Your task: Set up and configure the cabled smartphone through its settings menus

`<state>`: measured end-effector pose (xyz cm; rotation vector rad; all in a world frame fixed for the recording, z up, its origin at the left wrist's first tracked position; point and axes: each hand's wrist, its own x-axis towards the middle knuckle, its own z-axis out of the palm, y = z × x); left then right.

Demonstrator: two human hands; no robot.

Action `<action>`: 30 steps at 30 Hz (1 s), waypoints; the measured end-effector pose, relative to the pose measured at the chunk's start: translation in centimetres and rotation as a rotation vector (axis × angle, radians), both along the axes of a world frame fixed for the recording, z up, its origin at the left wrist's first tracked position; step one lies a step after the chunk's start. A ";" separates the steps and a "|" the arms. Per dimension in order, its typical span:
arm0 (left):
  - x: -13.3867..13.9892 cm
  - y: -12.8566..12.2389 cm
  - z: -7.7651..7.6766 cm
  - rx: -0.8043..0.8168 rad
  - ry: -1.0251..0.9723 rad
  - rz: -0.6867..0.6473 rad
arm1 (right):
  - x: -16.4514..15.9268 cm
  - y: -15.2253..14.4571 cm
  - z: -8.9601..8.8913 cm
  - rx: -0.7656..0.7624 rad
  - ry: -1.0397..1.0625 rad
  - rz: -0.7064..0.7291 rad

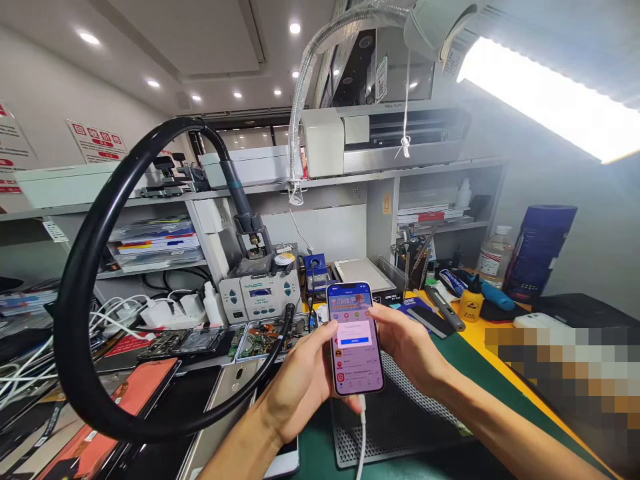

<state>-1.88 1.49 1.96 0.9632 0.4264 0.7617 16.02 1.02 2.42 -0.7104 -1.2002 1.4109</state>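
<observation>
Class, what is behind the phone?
Behind the phone, part of the left hand and a perforated dark panel show past its edges. The rest of that hand, and whatever else lies directly behind, is covered.

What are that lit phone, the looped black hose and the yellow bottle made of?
The rectangular lit phone: apparently smooth glass in front, judging by its flat, bright screen; rim unclear.
The looped black hose: probably rubber or plastic, with glossy highlights along its smooth curve.
The small yellow bottle: likely plastic, fairly matte, given its nozzle-topped shape.

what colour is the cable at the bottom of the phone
White; the cable shows best in the head view, below the phone.
</observation>
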 end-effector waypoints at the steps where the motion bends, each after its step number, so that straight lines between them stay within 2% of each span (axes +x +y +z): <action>1: 0.0 0.0 0.0 -0.003 0.000 0.000 | 0.0 0.0 0.1 -0.010 -0.002 0.001; 13: -0.1 0.0 0.3 -0.016 0.029 0.015 | 0.4 0.3 0.0 -0.051 0.009 0.090; 21: -0.5 0.3 0.7 -0.055 -0.078 -0.033 | 0.6 -0.3 0.7 -0.005 -0.052 0.162; 30: -0.7 0.6 0.7 -0.056 -0.074 -0.049 | 0.3 0.3 0.1 0.076 -0.212 0.074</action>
